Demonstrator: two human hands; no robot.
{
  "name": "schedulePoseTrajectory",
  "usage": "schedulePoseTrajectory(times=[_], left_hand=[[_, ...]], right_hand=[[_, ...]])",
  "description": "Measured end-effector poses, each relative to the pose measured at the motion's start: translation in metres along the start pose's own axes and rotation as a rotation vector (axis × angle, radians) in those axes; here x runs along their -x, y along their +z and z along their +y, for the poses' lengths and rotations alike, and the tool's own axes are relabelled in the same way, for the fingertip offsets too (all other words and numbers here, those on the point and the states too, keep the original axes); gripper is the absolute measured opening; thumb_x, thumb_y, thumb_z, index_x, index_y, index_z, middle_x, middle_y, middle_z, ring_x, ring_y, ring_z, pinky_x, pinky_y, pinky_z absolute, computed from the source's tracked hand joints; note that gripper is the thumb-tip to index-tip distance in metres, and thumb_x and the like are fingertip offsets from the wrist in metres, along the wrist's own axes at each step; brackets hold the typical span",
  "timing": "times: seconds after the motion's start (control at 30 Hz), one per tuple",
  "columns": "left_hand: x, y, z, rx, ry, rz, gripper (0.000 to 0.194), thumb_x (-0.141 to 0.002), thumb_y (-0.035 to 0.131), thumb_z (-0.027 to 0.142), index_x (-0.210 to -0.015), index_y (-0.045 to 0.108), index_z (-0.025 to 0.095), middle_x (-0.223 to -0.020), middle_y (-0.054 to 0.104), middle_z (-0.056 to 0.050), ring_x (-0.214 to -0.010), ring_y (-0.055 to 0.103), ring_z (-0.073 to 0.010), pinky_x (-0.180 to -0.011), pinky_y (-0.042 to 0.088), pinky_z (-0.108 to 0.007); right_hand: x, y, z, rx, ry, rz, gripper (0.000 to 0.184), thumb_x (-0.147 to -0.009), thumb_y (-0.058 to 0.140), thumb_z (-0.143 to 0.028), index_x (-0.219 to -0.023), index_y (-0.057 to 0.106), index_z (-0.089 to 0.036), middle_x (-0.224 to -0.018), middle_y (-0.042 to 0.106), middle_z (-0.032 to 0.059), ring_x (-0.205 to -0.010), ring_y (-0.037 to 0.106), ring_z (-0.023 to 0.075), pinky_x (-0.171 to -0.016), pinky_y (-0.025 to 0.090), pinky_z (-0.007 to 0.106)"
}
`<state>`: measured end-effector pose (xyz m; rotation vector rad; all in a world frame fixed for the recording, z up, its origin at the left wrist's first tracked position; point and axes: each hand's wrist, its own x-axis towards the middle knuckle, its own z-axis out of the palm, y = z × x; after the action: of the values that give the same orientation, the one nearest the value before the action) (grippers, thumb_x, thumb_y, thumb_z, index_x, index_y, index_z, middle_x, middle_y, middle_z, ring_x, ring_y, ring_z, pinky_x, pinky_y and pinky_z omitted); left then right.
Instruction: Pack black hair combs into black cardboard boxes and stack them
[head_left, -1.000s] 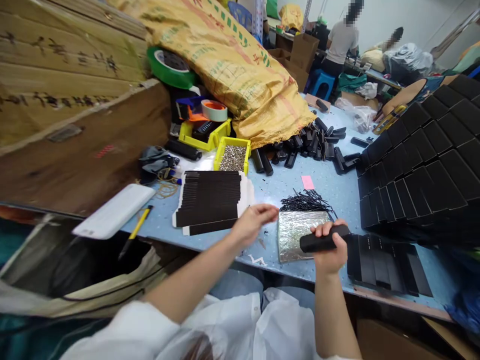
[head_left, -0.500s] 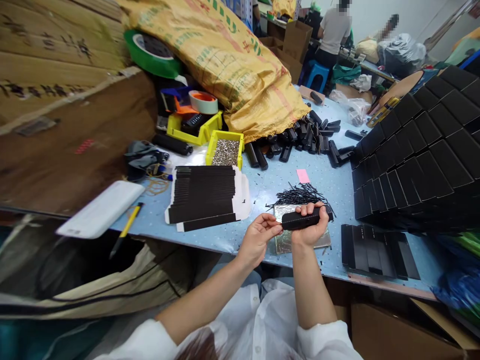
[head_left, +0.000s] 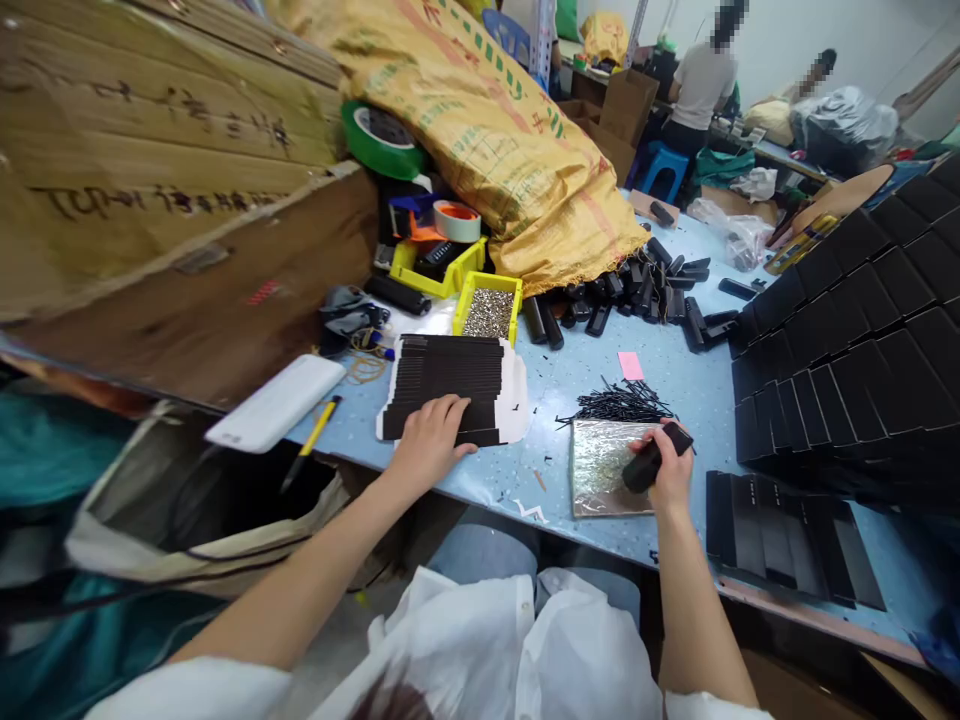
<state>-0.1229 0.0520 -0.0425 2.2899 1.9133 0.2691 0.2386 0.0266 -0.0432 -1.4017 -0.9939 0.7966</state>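
Note:
My left hand lies on the stack of flattened black cartons, fingers stretched over their near edge. White flaps show at the stack's right side. In my right hand is a black oblong plastic device, held at a slant above a silvery, film-wrapped block. Just behind that block lies a heap of thin black sticks; their kind is too fine to make out.
Several black devices are heaped before a yellow woven sack. A yellow bin holds small metal parts. Black boxes are stacked at right, with flat black cartons below. A yellow-black cutter lies left.
My left hand has left the black device and moved left onto the flattened cartons. My right hand has lowered and turned the device. The view has shifted somewhat.

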Motion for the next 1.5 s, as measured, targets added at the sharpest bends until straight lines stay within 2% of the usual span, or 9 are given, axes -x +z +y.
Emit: schedulePoseTrajectory(times=[0.2, 0.4, 0.5, 0.73, 0.9, 1.0, 1.2, 1.33, 1.5], left_hand=[[-0.011, -0.03, 0.01, 0.035, -0.055, -0.063, 0.025, -0.073, 0.069, 0.035, -0.09, 0.064, 0.018, -0.102, 0.065, -0.015, -0.102, 0.058, -0.0349, -0.086, 0.044, -0.043], [0.011, -0.058, 0.069, 1.119, 0.028, -0.524, 0.024, -0.083, 0.056, 0.042, -0.086, 0.068, 0.022, -0.083, 0.071, -0.006, -0.079, 0.065, -0.0244, -0.071, 0.05, -0.032], [0.027, -0.043, 0.092, 1.348, 0.036, -0.626, 0.024, -0.076, 0.063, 0.039, -0.089, 0.062, 0.019, -0.085, 0.066, -0.004, -0.079, 0.062, -0.0208, -0.073, 0.049, -0.032], [0.038, -0.026, 0.077, 0.978, 0.045, -0.431, 0.099, -0.061, 0.083, 0.045, -0.141, 0.029, 0.023, -0.104, 0.068, -0.007, -0.093, 0.064, -0.026, -0.087, 0.047, -0.039], [0.034, -0.042, 0.086, 0.833, 0.408, -0.353, 0.039, -0.089, 0.056, 0.036, -0.127, 0.049, 0.027, -0.136, 0.05, -0.011, -0.117, 0.057, -0.0255, -0.1, 0.043, -0.039], [0.035, -0.041, 0.102, 0.878, 0.435, -0.363, 0.051, -0.082, 0.066, 0.035, -0.126, 0.042, 0.024, -0.132, 0.049, -0.013, -0.115, 0.056, -0.0258, -0.099, 0.044, -0.041], [0.03, -0.036, 0.125, 0.986, 0.082, -0.305, 0.104, -0.074, 0.072, 0.03, -0.15, 0.001, 0.023, -0.115, 0.059, -0.011, -0.092, 0.065, -0.0231, -0.082, 0.05, -0.036], [0.021, -0.041, 0.132, 0.946, 0.108, -0.39, 0.109, -0.07, 0.071, 0.023, -0.154, 0.001, 0.022, -0.081, 0.063, 0.001, -0.066, 0.061, -0.0181, -0.065, 0.047, -0.029], [0.016, -0.037, 0.119, 1.326, -0.136, -0.395, 0.098, -0.068, 0.077, 0.031, -0.15, 0.023, 0.024, -0.105, 0.067, -0.008, -0.088, 0.067, -0.0249, -0.079, 0.053, -0.036]], right_hand=[[0.008, -0.021, -0.006, 0.648, -0.281, 0.154, 0.054, -0.076, 0.069, -0.043, -0.121, 0.054, -0.017, -0.135, 0.047, 0.0187, -0.13, 0.041, 0.0348, -0.109, 0.03, 0.057], [0.052, 0.048, -0.067, 0.369, -0.631, -0.383, 0.031, -0.089, 0.058, -0.026, -0.119, 0.063, -0.031, -0.116, 0.062, 0.0073, -0.11, 0.057, 0.0265, -0.096, 0.046, 0.046], [0.06, 0.073, -0.077, 0.446, -0.743, -0.416, 0.031, -0.087, 0.066, -0.031, -0.118, 0.064, -0.029, -0.123, 0.056, 0.0088, -0.117, 0.051, 0.0278, -0.101, 0.042, 0.047], [0.057, 0.045, -0.077, 0.482, -0.544, -0.708, 0.015, -0.085, 0.069, -0.032, -0.075, 0.064, -0.022, -0.102, 0.058, 0.005, -0.103, 0.051, 0.0231, -0.095, 0.04, 0.043], [0.056, 0.054, -0.058, -0.034, -0.161, -0.521, 0.031, -0.09, 0.055, -0.053, -0.097, 0.065, -0.025, -0.097, 0.058, 0.0051, -0.087, 0.058, 0.0186, -0.081, 0.049, 0.034], [0.055, 0.061, -0.049, -0.169, 0.047, -0.561, 0.043, -0.087, 0.06, -0.053, -0.121, 0.061, -0.026, -0.098, 0.065, 0.0041, -0.084, 0.063, 0.0176, -0.077, 0.052, 0.031], [0.061, 0.061, -0.06, -0.143, -0.125, -0.656, 0.032, -0.092, 0.057, -0.043, -0.118, 0.069, -0.029, -0.125, 0.066, 0.0052, -0.119, 0.06, 0.0238, -0.104, 0.046, 0.041], [0.076, 0.065, -0.062, -0.076, -0.212, -0.453, 0.029, -0.094, 0.054, -0.034, -0.119, 0.068, -0.03, -0.122, 0.068, 0.0045, -0.116, 0.062, 0.0227, -0.102, 0.049, 0.041], [0.047, 0.014, -0.055, 0.423, -0.521, -0.671, 0.049, -0.093, 0.045, -0.016, -0.14, 0.048, -0.03, -0.15, 0.043, 0.0046, -0.139, 0.041, 0.0245, -0.114, 0.036, 0.05]])
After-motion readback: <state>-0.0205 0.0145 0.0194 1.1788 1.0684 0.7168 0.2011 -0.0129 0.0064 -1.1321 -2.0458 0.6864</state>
